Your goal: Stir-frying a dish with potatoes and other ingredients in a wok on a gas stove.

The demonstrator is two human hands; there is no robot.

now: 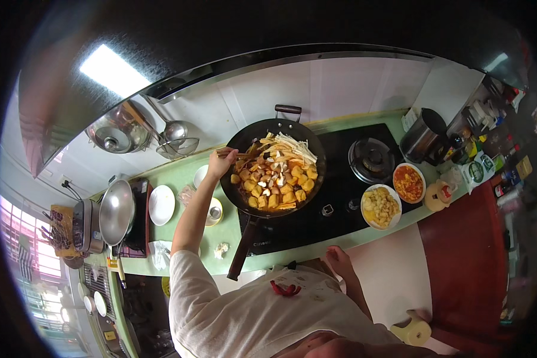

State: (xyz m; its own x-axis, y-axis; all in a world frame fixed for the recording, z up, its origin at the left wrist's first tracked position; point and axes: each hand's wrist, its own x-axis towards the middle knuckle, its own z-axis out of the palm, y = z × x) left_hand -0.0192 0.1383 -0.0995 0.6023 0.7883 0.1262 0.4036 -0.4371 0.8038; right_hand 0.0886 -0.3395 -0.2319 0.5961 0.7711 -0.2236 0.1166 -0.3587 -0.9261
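My left hand (223,162) grips wooden chopsticks (246,156) over the left side of a large dark wok (318,183). The wok sits on the black cooktop (340,228), its long handle pointing towards me. In it lie enoki mushrooms (295,147), golden fried tofu-like cubes (288,198), brown chunks and white pieces in reddish sauce. The chopstick tips are among the food and hard to make out. My right hand (338,258) hangs below the counter's front edge, fingers loosely curled and apart, with nothing seen in it.
Right of the wok stand a pan lid (372,157), a bowl of yellowish chunks (372,206), a bowl of red food (406,181) and a dark pot (425,136). Leftward are a white plate (162,205), a yellow-rimmed container (215,213) and a steel pan (116,215). A range hood (295,27) overhangs.
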